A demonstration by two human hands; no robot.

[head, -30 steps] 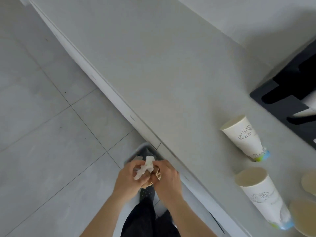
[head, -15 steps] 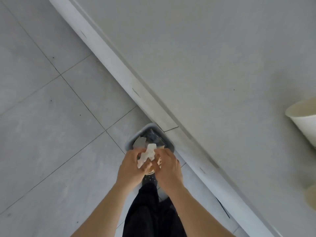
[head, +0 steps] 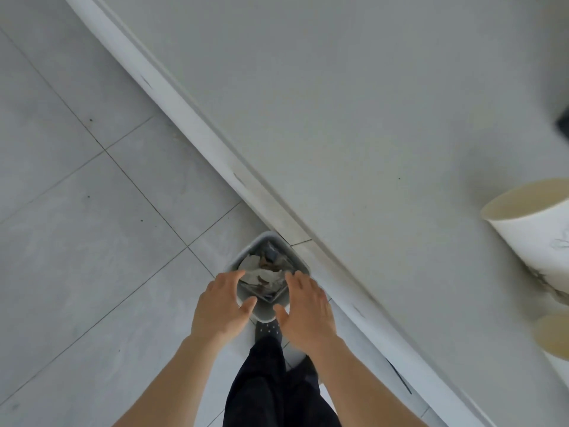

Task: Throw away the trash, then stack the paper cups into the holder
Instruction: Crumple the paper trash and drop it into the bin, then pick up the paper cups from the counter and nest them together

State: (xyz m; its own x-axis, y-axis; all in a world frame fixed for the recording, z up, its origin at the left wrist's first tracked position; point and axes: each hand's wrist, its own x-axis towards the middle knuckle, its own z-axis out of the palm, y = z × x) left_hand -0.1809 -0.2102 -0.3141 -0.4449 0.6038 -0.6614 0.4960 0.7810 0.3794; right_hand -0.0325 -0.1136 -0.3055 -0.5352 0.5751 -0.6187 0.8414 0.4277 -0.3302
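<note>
- My left hand (head: 222, 306) and right hand (head: 303, 306) are hovering over the small grey plastic bin (head: 264, 315) on the tiled floor, fingers spread, both holding nothing.
- The crumpled white and brown paper trash (head: 261, 274) is lying inside that bin, so I'm guessing the throwing-away step is basically wrapping up.
- The white paper cup with the cream inside (head: 535, 229) is sitting on the pale grey counter (head: 338, 103) at the right edge, well apart from my hands.
- Can't see the holder from here.
- Next up I'm probably turning back to the counter, grabbing cups and nesting them.
</note>
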